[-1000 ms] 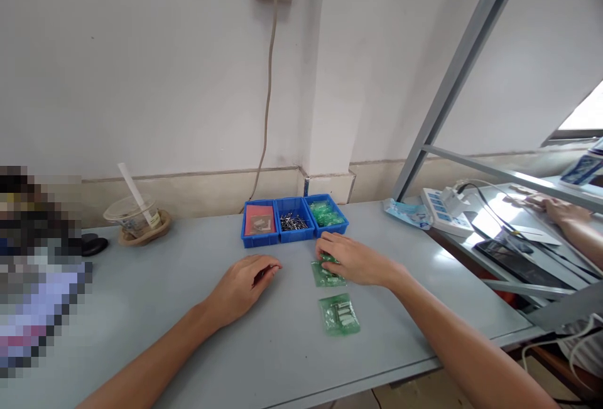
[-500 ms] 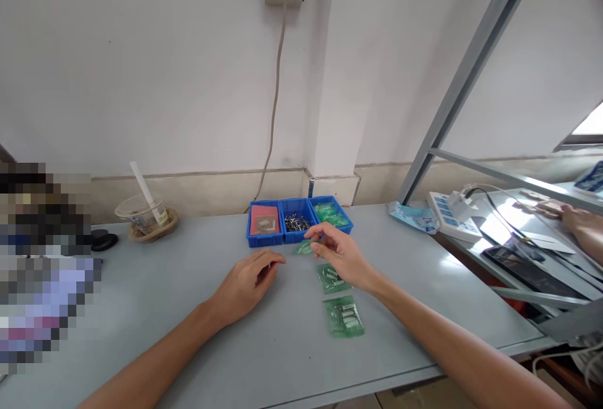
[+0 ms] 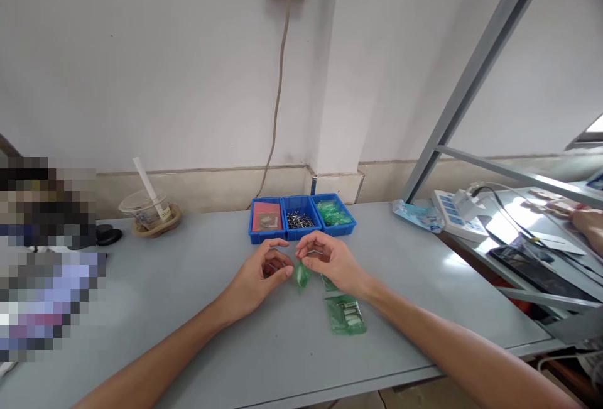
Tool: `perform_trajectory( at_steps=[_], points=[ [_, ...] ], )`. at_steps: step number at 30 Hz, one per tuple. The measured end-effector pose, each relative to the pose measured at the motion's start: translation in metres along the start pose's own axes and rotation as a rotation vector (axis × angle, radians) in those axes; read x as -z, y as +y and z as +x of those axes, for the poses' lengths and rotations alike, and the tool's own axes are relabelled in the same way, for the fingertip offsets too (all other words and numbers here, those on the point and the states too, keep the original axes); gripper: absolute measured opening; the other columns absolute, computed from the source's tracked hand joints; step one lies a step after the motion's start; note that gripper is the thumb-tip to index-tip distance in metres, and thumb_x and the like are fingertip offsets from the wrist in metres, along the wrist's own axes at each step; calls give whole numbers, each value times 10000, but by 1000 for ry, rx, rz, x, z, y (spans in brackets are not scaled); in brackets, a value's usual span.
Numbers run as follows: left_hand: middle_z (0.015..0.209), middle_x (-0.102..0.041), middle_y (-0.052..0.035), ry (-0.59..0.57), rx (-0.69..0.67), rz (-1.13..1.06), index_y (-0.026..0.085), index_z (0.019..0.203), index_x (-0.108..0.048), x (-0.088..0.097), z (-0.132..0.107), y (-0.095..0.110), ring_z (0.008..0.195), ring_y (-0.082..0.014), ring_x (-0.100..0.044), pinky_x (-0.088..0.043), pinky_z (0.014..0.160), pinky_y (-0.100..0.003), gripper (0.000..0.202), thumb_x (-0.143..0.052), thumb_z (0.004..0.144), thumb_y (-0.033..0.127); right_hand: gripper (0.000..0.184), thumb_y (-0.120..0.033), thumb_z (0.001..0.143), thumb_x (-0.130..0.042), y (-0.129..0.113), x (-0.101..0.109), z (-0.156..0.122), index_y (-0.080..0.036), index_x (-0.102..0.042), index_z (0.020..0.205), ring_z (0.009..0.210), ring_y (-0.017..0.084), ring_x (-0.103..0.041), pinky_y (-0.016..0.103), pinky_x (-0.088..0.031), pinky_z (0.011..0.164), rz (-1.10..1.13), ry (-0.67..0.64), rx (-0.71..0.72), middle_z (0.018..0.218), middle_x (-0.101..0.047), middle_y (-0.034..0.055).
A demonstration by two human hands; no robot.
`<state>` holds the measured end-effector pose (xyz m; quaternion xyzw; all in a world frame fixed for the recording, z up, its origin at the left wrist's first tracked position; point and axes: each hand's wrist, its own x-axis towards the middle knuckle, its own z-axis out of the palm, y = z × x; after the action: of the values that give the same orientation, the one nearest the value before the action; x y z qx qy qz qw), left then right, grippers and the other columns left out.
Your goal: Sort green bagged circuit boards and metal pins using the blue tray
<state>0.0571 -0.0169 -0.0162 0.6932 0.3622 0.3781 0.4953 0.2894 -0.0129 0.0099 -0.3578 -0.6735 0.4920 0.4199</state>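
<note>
My right hand (image 3: pixel 335 266) pinches a small green plastic bag (image 3: pixel 302 276), which hangs above the table from its fingertips. Just left of the bag is my left hand (image 3: pixel 254 278), its fingers curved and apart with nothing in them. Below my right hand a green bag with white and metal parts (image 3: pixel 346 316) lies flat. Another green bag (image 3: pixel 328 283) is mostly hidden behind that hand. Beyond both hands stand three joined blue bins: the left bin (image 3: pixel 266 239) has red paper and a clear packet, the middle bin (image 3: pixel 301 233) metal screws, the right bin (image 3: pixel 340 229) green bags.
A plastic cup with a straw (image 3: pixel 148 208) sits in a brown holder at the back left. To the right are a light blue packet (image 3: pixel 418 216), a power strip (image 3: pixel 456 217) and a metal frame post (image 3: pixel 464 98). Another person's hand (image 3: pixel 588 223) shows at the far right.
My right hand has drawn the green bag from beside the bins toward me and slightly left. My left hand has opened its fingers and moved closer to the bag.
</note>
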Motion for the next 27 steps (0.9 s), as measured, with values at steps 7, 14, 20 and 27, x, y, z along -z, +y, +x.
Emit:
perform_trajectory(
  at_steps=[7, 14, 20, 27],
  points=[
    [956, -694, -32, -61, 14, 36, 242, 1324, -511, -5, -3, -5, 831, -175, -624, -488, 739, -295, 499, -755, 920, 406, 145, -365, 960, -675, -1, -2, -5, -246, -684, 1043, 984, 213, -628, 360, -507, 871, -306, -94, 80, 1074, -670, 43],
    [976, -605, -16, 88, -46, 149, 256, 1296, -530, -2, -2, -6, 787, -152, -575, -480, 711, -276, 323, -606, 1014, 395, 283, -466, 931, -733, -4, 9, -6, -248, -633, 1082, 919, 207, -563, 328, -448, 812, -625, -192, 71, 1030, -654, 21],
    [991, -590, -19, 141, -84, 254, 274, 1302, -541, 1, -4, 0, 797, -158, -564, -492, 711, -277, 286, -528, 1053, 415, 173, -415, 1031, -579, 3, 6, -1, -243, -584, 1010, 791, 162, -547, 291, -441, 715, -325, -70, 17, 914, -614, -12],
    [1213, -612, -60, 109, -197, 426, 308, 1416, -488, 5, -1, 1, 885, -171, -598, -524, 735, -280, 424, -588, 1004, 299, 232, -474, 1021, -571, 5, 3, 2, -278, -542, 1143, 646, 153, -599, 295, -489, 617, -125, -13, -70, 756, -544, -52]
  ],
)
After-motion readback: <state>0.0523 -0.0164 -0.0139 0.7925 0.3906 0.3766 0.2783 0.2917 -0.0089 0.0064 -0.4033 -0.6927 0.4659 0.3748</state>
